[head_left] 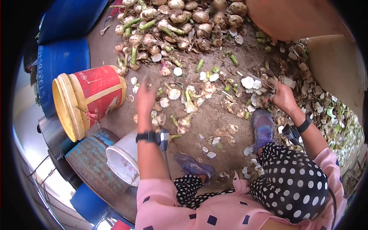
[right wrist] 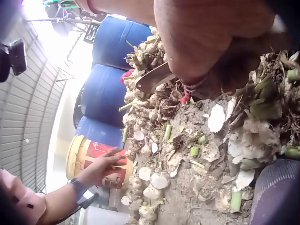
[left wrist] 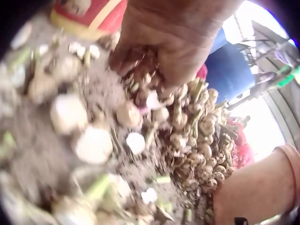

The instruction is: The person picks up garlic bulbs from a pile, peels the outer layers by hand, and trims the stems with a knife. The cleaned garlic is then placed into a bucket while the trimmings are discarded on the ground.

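Pink shirt (head_left: 226, 212) nearest; left hand (head_left: 147, 99) outstretched, fingers loosely spread, grip empty; right hand (head_left: 284, 98) curled round knife (right wrist: 157, 78).

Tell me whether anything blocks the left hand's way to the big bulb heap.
Nothing visible does in the head view: only low scraps lie between the left hand and the bulb heap. The bucket stands off to one side, and the blade in the right hand is well away on the other.
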`<control>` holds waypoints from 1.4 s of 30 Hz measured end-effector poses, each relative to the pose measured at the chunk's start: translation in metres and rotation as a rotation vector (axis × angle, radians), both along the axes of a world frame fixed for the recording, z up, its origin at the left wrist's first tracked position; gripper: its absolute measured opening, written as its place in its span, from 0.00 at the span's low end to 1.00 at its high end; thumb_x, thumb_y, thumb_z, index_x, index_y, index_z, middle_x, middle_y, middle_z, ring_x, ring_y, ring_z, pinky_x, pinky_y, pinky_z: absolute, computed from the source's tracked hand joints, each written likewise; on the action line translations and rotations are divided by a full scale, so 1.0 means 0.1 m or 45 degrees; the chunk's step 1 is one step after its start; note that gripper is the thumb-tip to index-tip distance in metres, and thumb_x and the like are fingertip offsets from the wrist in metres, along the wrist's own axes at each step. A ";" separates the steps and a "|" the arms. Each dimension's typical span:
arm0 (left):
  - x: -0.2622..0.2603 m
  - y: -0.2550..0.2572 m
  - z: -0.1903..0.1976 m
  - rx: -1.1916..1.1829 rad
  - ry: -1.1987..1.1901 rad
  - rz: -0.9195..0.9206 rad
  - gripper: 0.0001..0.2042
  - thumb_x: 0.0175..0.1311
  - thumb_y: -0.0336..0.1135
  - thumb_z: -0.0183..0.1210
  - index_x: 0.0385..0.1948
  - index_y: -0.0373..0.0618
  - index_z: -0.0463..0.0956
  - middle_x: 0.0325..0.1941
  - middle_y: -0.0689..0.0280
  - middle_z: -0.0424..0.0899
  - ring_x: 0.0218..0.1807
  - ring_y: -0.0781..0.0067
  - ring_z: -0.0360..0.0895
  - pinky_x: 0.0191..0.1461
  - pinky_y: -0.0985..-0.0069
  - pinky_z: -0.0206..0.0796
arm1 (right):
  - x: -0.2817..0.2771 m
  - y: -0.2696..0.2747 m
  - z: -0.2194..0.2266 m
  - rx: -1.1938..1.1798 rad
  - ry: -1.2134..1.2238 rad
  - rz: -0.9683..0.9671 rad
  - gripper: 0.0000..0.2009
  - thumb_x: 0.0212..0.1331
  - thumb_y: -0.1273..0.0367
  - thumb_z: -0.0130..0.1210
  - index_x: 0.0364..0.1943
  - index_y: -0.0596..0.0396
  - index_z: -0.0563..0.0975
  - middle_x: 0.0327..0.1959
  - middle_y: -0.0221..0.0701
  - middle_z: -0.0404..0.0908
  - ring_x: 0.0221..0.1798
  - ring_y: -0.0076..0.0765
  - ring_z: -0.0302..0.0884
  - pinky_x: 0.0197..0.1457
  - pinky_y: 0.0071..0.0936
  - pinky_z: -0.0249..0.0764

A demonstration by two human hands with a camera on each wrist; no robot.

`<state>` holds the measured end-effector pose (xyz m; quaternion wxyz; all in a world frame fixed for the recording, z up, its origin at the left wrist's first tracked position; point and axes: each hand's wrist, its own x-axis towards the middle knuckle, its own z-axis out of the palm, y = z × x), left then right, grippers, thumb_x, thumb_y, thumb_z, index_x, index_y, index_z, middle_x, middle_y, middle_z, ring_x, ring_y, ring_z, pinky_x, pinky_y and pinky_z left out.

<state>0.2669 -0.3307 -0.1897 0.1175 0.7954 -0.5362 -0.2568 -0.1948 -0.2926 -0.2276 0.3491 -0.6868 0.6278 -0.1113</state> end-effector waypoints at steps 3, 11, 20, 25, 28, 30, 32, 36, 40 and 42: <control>-0.21 -0.49 -0.53 0.106 -0.161 0.054 0.31 0.57 0.53 0.59 0.60 0.46 0.68 0.60 0.51 0.73 0.62 0.52 0.70 0.65 0.59 0.59 | 0.08 -0.04 0.19 0.176 -0.005 0.017 0.19 0.38 0.76 0.53 0.42 0.56 0.77 0.26 0.50 0.77 0.34 0.57 0.78 0.39 0.45 0.73; -0.74 -0.82 -0.87 0.094 -0.720 0.090 0.25 0.55 0.49 0.60 0.50 0.43 0.72 0.47 0.54 0.80 0.52 0.56 0.75 0.61 0.53 0.56 | 0.01 0.21 0.08 0.274 -0.041 0.028 0.21 0.34 0.77 0.53 0.41 0.58 0.77 0.25 0.49 0.77 0.33 0.56 0.78 0.38 0.45 0.74; -0.31 0.13 -0.65 -0.066 -0.820 -0.256 0.19 0.54 0.30 0.57 0.50 0.44 0.77 0.63 0.55 0.70 0.52 0.61 0.76 0.60 0.59 0.61 | 0.08 0.18 0.21 0.194 -0.025 0.087 0.21 0.35 0.77 0.53 0.42 0.58 0.77 0.25 0.48 0.77 0.31 0.56 0.77 0.38 0.44 0.73; -1.04 0.36 0.10 -0.213 0.330 0.475 0.22 0.53 0.16 0.47 0.51 0.42 0.76 0.61 0.58 0.72 0.48 0.73 0.78 0.45 0.82 0.72 | 0.25 0.12 0.40 0.076 -0.211 0.167 0.20 0.36 0.76 0.57 0.41 0.55 0.77 0.26 0.44 0.79 0.31 0.52 0.78 0.36 0.43 0.74; -1.47 0.64 0.24 0.026 0.894 0.494 0.20 0.54 0.19 0.54 0.51 0.42 0.76 0.44 0.63 0.83 0.44 0.73 0.79 0.47 0.78 0.73 | 0.47 0.06 0.59 -0.219 -0.354 0.307 0.19 0.37 0.75 0.59 0.40 0.51 0.77 0.26 0.39 0.79 0.29 0.48 0.79 0.33 0.41 0.76; -1.74 0.89 0.20 0.087 1.114 0.282 0.19 0.51 0.24 0.64 0.48 0.38 0.76 0.43 0.62 0.83 0.44 0.72 0.78 0.51 0.75 0.71 | 0.56 0.04 0.73 -0.300 -0.294 0.455 0.12 0.36 0.75 0.57 0.31 0.51 0.73 0.23 0.33 0.77 0.28 0.44 0.80 0.30 0.39 0.76; -2.07 1.00 0.34 -0.017 0.939 0.032 0.20 0.50 0.26 0.65 0.47 0.35 0.75 0.44 0.61 0.82 0.45 0.71 0.78 0.52 0.74 0.69 | 0.58 0.07 0.84 -0.294 -0.283 0.503 0.16 0.33 0.74 0.62 0.31 0.53 0.73 0.24 0.33 0.76 0.28 0.45 0.77 0.30 0.38 0.73; -2.09 1.09 0.19 0.131 1.378 0.240 0.19 0.50 0.28 0.64 0.47 0.37 0.76 0.44 0.60 0.82 0.47 0.67 0.78 0.54 0.73 0.68 | 0.52 0.09 0.84 -0.327 -0.158 0.474 0.14 0.31 0.75 0.59 0.29 0.53 0.72 0.23 0.33 0.75 0.27 0.45 0.77 0.29 0.39 0.72; -2.04 1.16 0.24 -0.080 0.494 -0.458 0.14 0.50 0.24 0.57 0.40 0.42 0.82 0.45 0.58 0.82 0.52 0.59 0.76 0.57 0.71 0.66 | 0.52 0.13 0.88 -0.388 -0.185 0.467 0.13 0.31 0.75 0.58 0.26 0.53 0.70 0.22 0.32 0.74 0.27 0.45 0.77 0.27 0.40 0.72; -2.05 1.21 0.14 0.005 0.806 -0.125 0.13 0.49 0.24 0.57 0.37 0.42 0.83 0.46 0.58 0.82 0.50 0.60 0.78 0.54 0.72 0.68 | 0.53 0.13 0.87 -0.361 -0.145 0.481 0.13 0.32 0.75 0.58 0.26 0.53 0.70 0.22 0.32 0.74 0.27 0.45 0.77 0.27 0.39 0.72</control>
